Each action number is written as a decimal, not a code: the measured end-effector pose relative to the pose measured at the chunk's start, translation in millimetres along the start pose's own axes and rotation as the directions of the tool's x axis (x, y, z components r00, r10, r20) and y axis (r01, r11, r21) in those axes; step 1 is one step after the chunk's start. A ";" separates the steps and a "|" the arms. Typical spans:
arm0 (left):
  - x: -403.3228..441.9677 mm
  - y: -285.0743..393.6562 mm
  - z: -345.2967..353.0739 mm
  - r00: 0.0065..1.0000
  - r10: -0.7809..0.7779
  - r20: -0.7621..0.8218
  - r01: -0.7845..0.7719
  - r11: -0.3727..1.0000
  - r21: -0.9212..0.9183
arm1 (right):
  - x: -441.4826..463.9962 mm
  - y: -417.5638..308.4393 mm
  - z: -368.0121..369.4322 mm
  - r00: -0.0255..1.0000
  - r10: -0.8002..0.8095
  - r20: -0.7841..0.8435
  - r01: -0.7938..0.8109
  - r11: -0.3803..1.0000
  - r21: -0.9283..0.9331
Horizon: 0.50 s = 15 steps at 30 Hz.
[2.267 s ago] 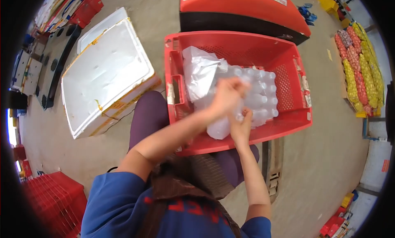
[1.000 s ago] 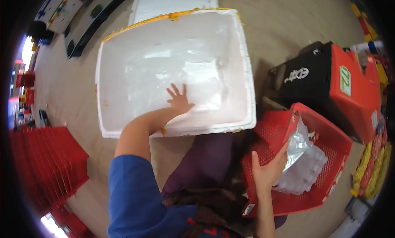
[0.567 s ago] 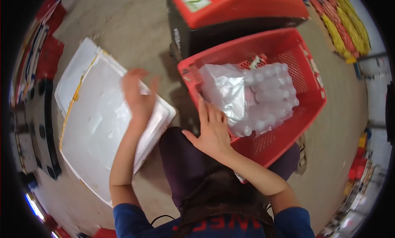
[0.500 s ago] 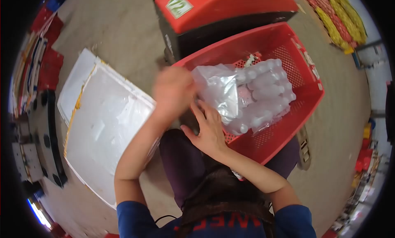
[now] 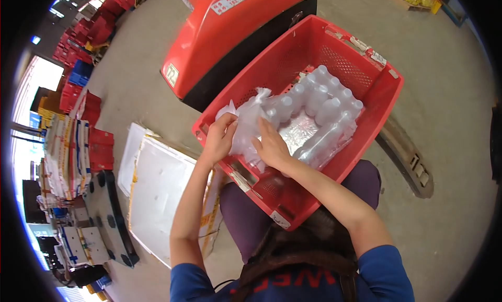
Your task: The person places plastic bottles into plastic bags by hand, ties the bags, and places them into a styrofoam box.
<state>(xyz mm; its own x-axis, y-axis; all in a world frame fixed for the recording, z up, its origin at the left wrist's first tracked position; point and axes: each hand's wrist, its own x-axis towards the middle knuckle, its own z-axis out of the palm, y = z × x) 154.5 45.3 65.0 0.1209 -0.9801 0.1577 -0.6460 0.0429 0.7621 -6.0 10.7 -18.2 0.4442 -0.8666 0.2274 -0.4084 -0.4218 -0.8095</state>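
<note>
Above grey floor (image 5: 429, 135), the red crate (image 5: 282, 59)

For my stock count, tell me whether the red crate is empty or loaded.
Loaded: translucent bottles and crumpled plastic show inside the red crate.

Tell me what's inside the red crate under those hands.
Translucent bottles, pale plastic and shiny silvery material. The left hand and right hand partly hide the plastic; whatever lies directly beneath is covered.
</note>
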 end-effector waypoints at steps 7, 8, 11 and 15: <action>-7.6 100.9 -38.1 0.938 -0.055 -0.341 0.013 0.992 -0.126 | 4.5 -13.7 39.2 0.934 0.178 -0.310 0.032 0.823 0.568; -7.7 96.3 -37.7 0.924 -0.128 -0.361 0.062 0.980 -0.190 | 8.5 -37.0 12.2 0.822 0.360 -0.441 -0.082 0.842 0.534; -24.5 141.3 -17.1 0.917 -0.273 -0.291 0.176 0.932 -0.317 | 14.5 -19.5 35.5 0.980 -0.120 -0.161 0.197 0.736 0.648; -75.7 229.8 -12.8 0.958 0.285 0.030 -0.262 0.912 -0.316 | -26.2 -15.0 -5.6 0.929 -0.269 -0.254 0.344 0.882 0.322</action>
<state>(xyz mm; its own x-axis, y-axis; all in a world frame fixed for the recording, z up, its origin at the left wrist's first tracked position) 6.6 131.8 236.3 -0.0912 -0.9324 0.3497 -0.3829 0.3570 0.8520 -16.0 38.3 -8.9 0.3202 -0.7592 0.5666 0.0489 -0.5841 -0.8102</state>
